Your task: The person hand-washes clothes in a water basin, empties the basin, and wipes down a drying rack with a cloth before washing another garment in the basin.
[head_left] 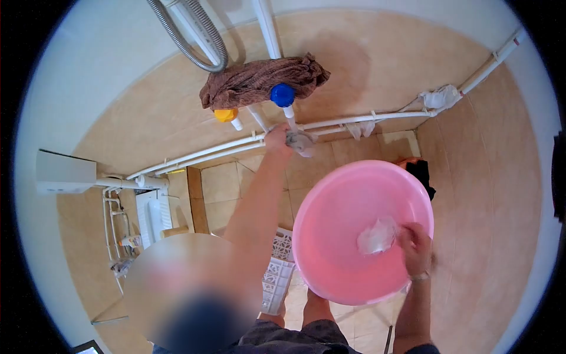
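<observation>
Up near the wall pipes, my left hand (278, 141) is closed on a wet, greyish-white cloth (301, 143), just below the tap with the blue knob (282, 95). My right hand (416, 243) is inside the right side of a large pink basin (318, 236), its fingers curled at the edge of a whitish, crumpled thing (378, 236) in the basin. Whether the fingers grip that thing is hard to make out.
A brown cloth (253, 82) hangs over the pipes beside a yellow knob (226, 115). White pipes (377, 116) run along the wall. A white plastic crate (277, 280) stands left of the basin. A squat toilet (154, 213) lies at the left.
</observation>
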Tool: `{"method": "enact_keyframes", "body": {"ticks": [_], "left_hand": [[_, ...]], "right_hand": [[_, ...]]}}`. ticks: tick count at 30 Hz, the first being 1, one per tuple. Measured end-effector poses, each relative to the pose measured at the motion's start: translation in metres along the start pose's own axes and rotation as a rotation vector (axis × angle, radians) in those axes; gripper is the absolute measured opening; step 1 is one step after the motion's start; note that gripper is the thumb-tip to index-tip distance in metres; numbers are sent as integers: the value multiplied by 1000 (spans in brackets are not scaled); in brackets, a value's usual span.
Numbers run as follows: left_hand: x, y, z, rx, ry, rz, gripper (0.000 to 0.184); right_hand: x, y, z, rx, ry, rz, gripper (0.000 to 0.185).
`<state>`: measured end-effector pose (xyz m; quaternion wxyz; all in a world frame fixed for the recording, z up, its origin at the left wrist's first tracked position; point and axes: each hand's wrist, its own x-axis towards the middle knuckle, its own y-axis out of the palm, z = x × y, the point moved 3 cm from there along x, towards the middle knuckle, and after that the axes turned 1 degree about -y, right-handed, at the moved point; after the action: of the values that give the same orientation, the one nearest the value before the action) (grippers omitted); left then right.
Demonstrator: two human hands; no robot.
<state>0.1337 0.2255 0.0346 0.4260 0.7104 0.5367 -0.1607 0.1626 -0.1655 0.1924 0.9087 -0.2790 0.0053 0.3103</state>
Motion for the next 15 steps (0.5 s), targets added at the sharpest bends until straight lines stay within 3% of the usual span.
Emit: {"method": "enact_keyframes", "body": {"ticks": [2, 5, 12, 15], "left_hand": [[-13, 4, 0, -49, -3, 11, 10], [-32, 10, -6, -87, -48, 54, 14], [-19, 10, -1, -279, -200, 317, 22], [-47, 18, -14, -293, -169, 308, 24]], "right_hand": [[50, 52, 57, -105, -325, 166, 16], [121, 120, 80, -70, -276, 328, 20], [202, 190, 91, -266, -393, 170, 36], [216, 214, 68, -109, -430, 293, 43]]}}
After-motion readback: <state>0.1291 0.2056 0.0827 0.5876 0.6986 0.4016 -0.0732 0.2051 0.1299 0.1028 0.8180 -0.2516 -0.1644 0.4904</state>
